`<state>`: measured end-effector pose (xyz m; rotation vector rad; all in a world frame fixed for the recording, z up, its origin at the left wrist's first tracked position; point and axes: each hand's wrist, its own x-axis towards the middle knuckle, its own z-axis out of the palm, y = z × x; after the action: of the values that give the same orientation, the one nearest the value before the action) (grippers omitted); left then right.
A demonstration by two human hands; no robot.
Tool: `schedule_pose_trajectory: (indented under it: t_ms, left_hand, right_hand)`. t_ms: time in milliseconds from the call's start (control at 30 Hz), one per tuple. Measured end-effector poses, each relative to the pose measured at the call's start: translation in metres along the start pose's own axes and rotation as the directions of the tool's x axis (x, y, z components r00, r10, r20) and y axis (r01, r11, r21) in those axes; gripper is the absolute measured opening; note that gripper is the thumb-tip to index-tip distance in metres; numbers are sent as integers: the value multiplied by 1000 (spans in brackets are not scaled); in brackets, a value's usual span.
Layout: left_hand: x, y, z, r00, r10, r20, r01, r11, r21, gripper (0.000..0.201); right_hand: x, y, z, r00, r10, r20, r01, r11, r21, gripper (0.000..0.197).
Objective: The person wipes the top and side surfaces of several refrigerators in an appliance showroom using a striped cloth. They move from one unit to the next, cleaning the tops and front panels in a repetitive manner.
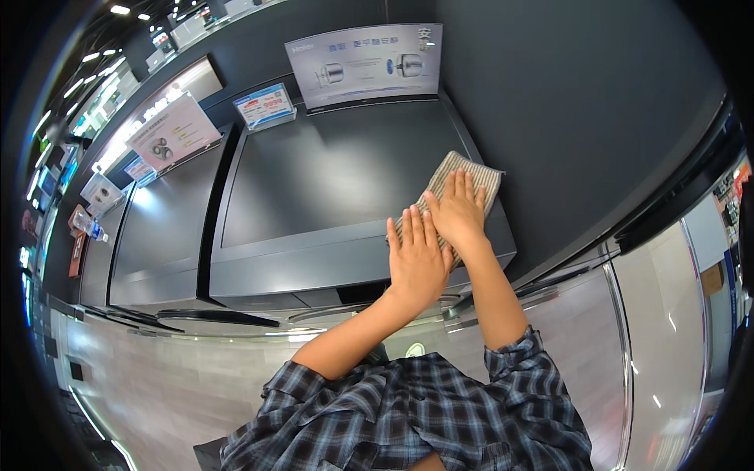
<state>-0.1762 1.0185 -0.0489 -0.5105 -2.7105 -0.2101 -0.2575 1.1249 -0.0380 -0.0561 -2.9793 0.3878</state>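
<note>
A beige and grey striped cloth (485,177) lies on the right front part of a dark grey appliance top (330,173) that looks like a washing machine's. My right hand (457,210) rests flat on the cloth with its fingers stretched out. Just to its left and nearer to me, my left hand (418,255) also lies flat, fingers extended, at the cloth's left edge. The hands sit close together, the right thumb side near the left fingertips. Neither hand grips the cloth; both press on it from above. Part of the cloth is hidden under them.
A wide display sign (365,67) stands at the top's back edge, beside a small price card (265,106). Leftward is another dark appliance (165,235) bearing a pinkish sign (174,132). A clear bottle (90,226) lies farther left. A dark panel (581,118) rises on the right.
</note>
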Motion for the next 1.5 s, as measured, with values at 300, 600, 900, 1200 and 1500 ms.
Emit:
schedule_pose_trajectory:
  t_ms: [300, 600, 900, 1200, 1500]
  left_hand:
    - [-30, -86, -21, 974, -227, 27, 225, 973, 47, 67]
    - [-99, -167, -48, 867, -498, -8, 494, 858, 141, 67]
    - [-119, -220, -65, 730, -678, -82, 677, 702, 223, 68]
    - [-79, -285, -56, 756, -654, -1, 635, 734, 242, 75]
    - [-14, -337, -38, 761, -631, 151, 592, 771, 234, 89]
  right_hand:
    - [17, -116, 28, 962, -217, 165, 222, 975, -10, 74]
    - [1, -250, 66, 773, -587, 242, 585, 806, 88, 73]
    - [1, -340, 107, 565, -816, 119, 780, 576, 245, 72]
    - [59, -376, 121, 573, -816, 76, 794, 576, 195, 70]
    - [133, -392, 134, 651, -758, 41, 742, 647, 173, 66]
